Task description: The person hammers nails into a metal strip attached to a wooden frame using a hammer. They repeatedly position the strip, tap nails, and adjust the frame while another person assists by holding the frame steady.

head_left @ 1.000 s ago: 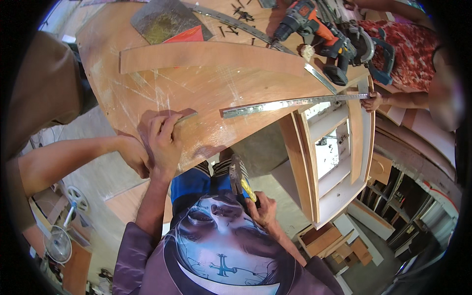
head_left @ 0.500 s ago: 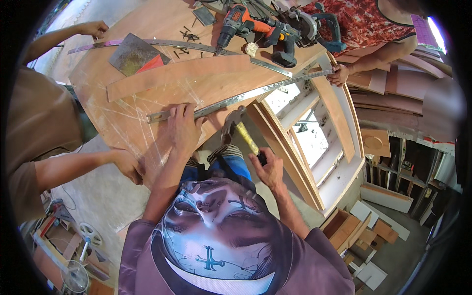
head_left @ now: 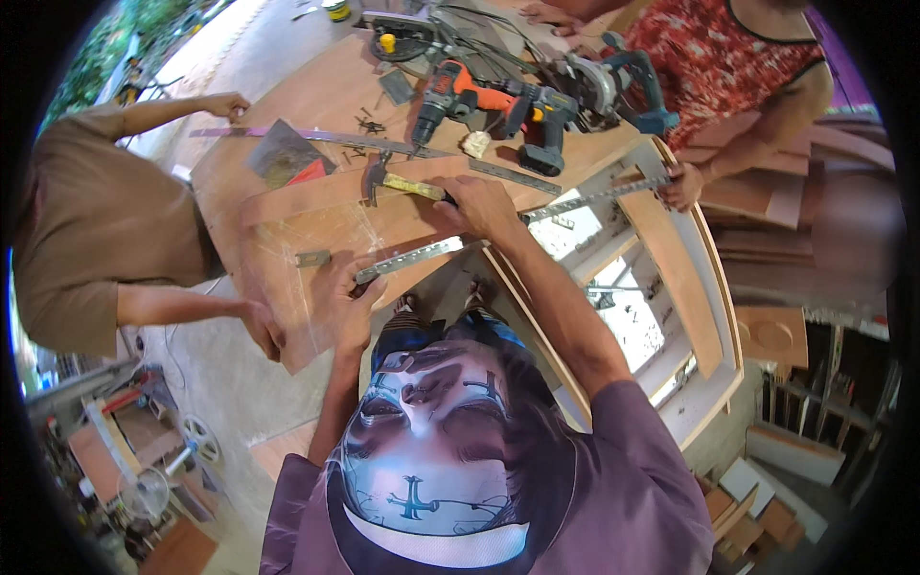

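Observation:
My right hand [head_left: 479, 206] is closed around the dark grip of a claw hammer [head_left: 414, 186] with a yellow handle, its metal head over a curved wooden strip on the table. My left hand [head_left: 356, 299] pinches the near end of a long metal strip [head_left: 412, 257] with marks or holes along it, at the table's front edge. That strip passes beneath my right forearm, which hides part of it. Its far end lies in a co-worker's hand [head_left: 682, 186] at the right. A small block [head_left: 312, 259] lies on the table beside my left hand.
A wooden cabinet frame [head_left: 709, 316] stands at the right. Power drills [head_left: 448, 101], a circular saw [head_left: 613, 86], screws [head_left: 369, 125] and a flat metal plate [head_left: 287, 153] lie on the table [head_left: 216, 177]. Another person [head_left: 115, 211] stands at the left, one hand on the table's edge.
My right hand has carried the hammer up and left over the table. My left hand has gone from lying on the table by the strip to gripping its end, now apart from the small block.

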The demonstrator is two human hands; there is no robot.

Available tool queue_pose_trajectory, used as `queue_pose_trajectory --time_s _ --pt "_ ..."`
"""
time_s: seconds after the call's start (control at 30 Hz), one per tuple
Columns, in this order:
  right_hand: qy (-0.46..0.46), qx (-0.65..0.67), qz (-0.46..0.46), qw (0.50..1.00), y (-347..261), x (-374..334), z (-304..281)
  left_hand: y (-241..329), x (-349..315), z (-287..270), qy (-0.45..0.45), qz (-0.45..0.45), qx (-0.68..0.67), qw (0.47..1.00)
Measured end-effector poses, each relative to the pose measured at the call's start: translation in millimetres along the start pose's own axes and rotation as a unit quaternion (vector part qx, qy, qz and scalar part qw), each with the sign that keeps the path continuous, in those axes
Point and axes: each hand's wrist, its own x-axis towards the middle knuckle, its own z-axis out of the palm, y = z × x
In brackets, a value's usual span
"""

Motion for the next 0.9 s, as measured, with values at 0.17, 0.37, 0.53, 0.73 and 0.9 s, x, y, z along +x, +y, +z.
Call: queue_pose_trajectory --time_s 0.17,0.37,0.53,0.73,0.9 --pt "0.085 0.035 -0.114 0.989 3.4 -4.1 -23.8 25.5 -3.4 9.8 0.037 0.086 0.018 0.995" --pt "0.049 -0.002 -0.094 0.994 53.9 -86.6 -70.3 95.0 5.2 41.9 0.022 0.171 -0.143 0.975" --pt "0.147 -0.055 -0.049 0.986 107.8 -74.3 -133.2 168.8 28.1 86.7 0.028 0.318 -0.149 0.936" --pt "0.097 0.031 0.033 0.994 83.8 -81.2 -179.7 244.2 31.6 109.0 0.007 0.46 -0.217 0.861" --pt "0.091 0.1 0.063 0.989 49.9 -81.6 -172.9 267.9 33.7 110.8 -0.124 0.375 -0.306 0.866"
